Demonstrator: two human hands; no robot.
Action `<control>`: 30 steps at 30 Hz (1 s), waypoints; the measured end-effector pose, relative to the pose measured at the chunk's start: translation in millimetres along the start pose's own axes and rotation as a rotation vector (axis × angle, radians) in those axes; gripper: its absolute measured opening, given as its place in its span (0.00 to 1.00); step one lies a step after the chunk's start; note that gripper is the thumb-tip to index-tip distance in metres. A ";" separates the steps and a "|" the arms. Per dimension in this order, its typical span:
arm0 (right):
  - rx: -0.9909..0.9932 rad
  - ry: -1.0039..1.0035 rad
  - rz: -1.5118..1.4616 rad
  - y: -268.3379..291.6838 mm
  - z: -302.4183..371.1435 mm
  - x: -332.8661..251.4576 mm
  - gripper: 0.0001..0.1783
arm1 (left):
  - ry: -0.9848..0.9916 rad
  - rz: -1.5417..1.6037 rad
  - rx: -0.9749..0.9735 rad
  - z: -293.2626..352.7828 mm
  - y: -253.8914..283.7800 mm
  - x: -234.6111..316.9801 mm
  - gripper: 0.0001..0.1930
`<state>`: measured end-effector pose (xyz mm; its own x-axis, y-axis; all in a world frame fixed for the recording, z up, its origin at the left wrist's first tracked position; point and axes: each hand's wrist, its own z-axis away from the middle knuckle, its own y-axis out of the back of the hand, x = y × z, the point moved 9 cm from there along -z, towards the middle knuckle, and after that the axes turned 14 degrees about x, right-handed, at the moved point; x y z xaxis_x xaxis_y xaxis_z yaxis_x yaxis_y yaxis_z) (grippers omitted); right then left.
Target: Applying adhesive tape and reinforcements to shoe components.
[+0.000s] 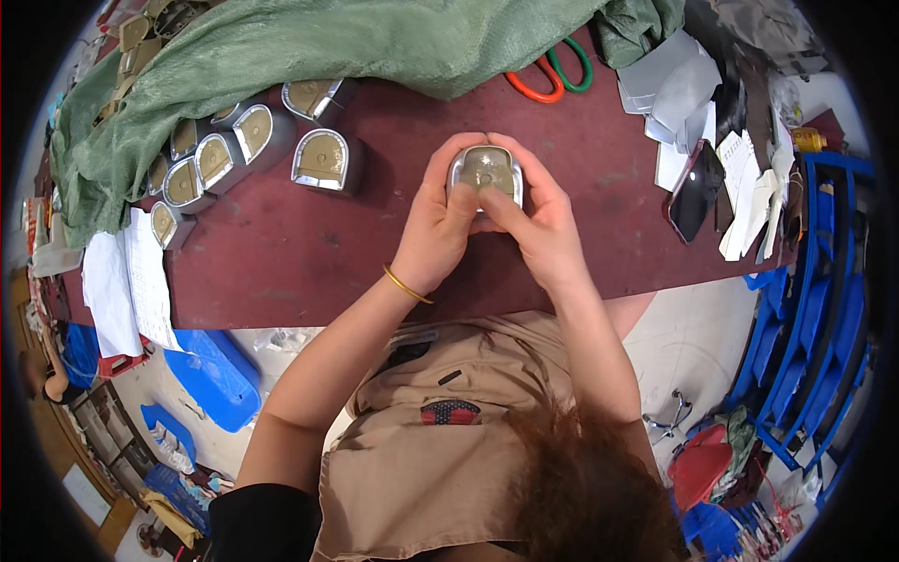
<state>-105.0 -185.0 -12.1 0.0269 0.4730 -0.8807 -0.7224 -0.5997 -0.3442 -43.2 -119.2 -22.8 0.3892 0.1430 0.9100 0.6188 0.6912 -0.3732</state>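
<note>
Over the middle of the table, both my hands grip a D-shaped grey block (489,161) with a shiny silver rim and a tan inset face. My left hand (437,220) wraps its left side and my right hand (543,217) its right side. Both thumbs press on the lower part of the tan face; the fingers behind the block are mostly hidden. Left of my hands, a similar block (321,161) stands alone. Several more such blocks (217,159) are grouped further left, some partly under a green woven sheet (309,47).
Red-handled scissors (537,84) and a green handle (573,67) lie at the back of the dark red table (393,281). Grey sheets (670,84) and paper slips (744,192) lie right. White papers (126,276) hang over the left edge. A blue rack (805,309) stands right.
</note>
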 end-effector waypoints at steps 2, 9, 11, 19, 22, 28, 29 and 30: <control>0.052 0.119 0.078 3.8 -0.8 -0.8 0.30 | 0.005 0.026 -0.009 1.6 -2.0 0.6 0.38; 0.104 -0.049 -0.035 12.1 -11.7 -4.2 0.30 | 0.097 0.242 -0.079 -1.6 -1.6 -2.8 0.29; 0.202 0.082 0.319 17.0 -13.0 -9.5 0.28 | 0.062 0.205 -0.050 0.5 -3.4 -2.2 0.27; 0.302 0.501 0.851 12.6 2.1 -52.1 0.16 | 0.025 0.050 -0.025 5.4 -1.0 2.0 0.27; 0.278 0.318 0.828 23.1 -4.3 -42.6 0.14 | 0.057 -0.058 -0.079 5.1 -8.2 -0.4 0.29; 0.127 0.596 1.273 3.8 -2.3 -55.2 0.13 | 0.195 -0.039 -0.146 2.4 -12.1 -0.9 0.30; 0.125 0.599 1.271 5.3 -4.0 -60.7 0.13 | 0.246 -0.041 -0.177 4.4 -14.0 -1.9 0.30; 0.036 0.510 1.221 6.4 -9.0 -61.5 0.12 | 0.298 -0.043 -0.212 6.5 -15.4 -3.6 0.30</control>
<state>-105.0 -223.7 37.0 -0.4005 -0.6538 -0.6420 -0.4854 -0.4428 0.7538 -58.6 -125.7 -19.2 0.5223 -0.1172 0.8446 0.7543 0.5254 -0.3935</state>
